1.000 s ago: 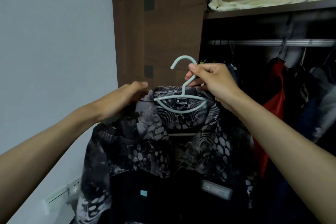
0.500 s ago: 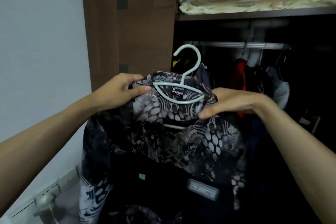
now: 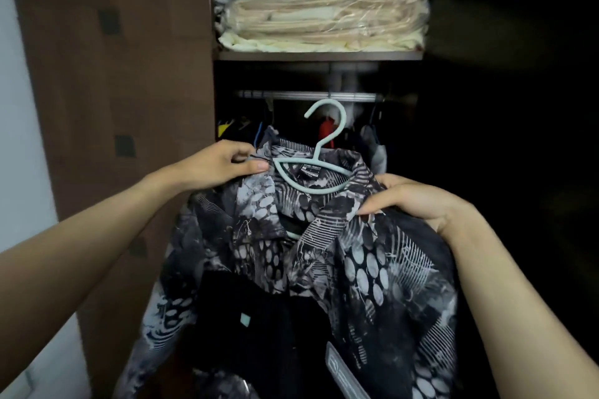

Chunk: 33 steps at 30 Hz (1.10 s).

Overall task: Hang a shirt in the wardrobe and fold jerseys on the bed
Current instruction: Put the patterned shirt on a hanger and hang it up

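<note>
Black-and-grey patterned shirt on pale-blue hanger; left hand and right hand pinch its shoulders.

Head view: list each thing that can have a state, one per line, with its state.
Shirt: on the hanger, held at both shoulders, not yet on the rail.
Hanger: hook free, just below the rail.
Rail: carries other clothes.
Wardrobe: open.
Left hand: pinches the shirt's shoulder.
Right hand: grips the other shoulder.
Bagged bedding: folded on the shelf.

Both arms outstretched, hands clenched.
</note>
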Available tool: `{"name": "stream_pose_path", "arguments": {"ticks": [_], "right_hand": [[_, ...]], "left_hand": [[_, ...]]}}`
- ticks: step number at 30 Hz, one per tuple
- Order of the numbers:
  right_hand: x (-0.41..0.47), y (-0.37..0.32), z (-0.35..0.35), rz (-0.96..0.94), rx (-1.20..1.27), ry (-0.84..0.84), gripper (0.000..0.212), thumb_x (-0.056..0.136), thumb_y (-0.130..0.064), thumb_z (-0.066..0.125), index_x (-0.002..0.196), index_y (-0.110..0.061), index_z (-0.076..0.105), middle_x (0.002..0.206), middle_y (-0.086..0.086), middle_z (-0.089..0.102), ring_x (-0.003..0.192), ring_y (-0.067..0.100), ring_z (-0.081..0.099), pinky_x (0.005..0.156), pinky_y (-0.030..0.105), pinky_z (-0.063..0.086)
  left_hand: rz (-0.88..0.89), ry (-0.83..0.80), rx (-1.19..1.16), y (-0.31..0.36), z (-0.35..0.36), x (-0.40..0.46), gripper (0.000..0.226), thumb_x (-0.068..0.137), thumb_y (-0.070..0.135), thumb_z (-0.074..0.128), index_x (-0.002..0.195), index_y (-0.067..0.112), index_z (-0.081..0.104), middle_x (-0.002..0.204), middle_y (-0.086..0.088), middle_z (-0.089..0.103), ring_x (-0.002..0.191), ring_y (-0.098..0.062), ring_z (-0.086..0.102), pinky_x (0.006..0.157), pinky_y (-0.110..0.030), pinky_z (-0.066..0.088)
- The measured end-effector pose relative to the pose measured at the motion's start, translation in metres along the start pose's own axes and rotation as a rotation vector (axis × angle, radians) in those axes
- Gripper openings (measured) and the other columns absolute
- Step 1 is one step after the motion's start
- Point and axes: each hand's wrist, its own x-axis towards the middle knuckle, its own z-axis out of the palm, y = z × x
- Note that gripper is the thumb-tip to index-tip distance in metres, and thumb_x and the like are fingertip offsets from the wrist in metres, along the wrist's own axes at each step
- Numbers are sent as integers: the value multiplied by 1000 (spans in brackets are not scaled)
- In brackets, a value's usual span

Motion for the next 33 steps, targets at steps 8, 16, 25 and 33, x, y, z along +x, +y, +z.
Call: {"name": "stream_pose_path", "arguments": {"ticks": [8,16,25,33], "right_hand": [[-83,-13,30,-31,51,334,45,66,-18,78,109,-9,77,105,14,78,97,32,76,88,41,60],[-106,-28,104,-321,131,503,11,83,-4,69,88,-8,79,88,13,79,83,31,78,79,44,64],[76,-8,81,-372,101,595,13,77,1,67,67,-7,63,71,4,65,71,18,61,68,31,47],[264,23,-7,-243,53,733,10,77,-9,67,86,-7,70,77,1,72,75,21,71,68,33,56]], "left_hand": [[6,159,4,13,34,31,51,79,72,61,98,24,67,91,-7,71,80,-19,64,81,-42,52],[22,202,83,1,34,39,15,102,31,54,101,21,63,95,-3,66,91,-20,63,76,-29,47],[-3,362,136,-21,16,33,7,102,29,53,100,26,60,88,10,62,81,-3,57,65,-13,41],[-66,317,201,-54,16,73,9,102,34,52,101,26,57,84,8,58,65,-6,51,59,-18,41]]}}
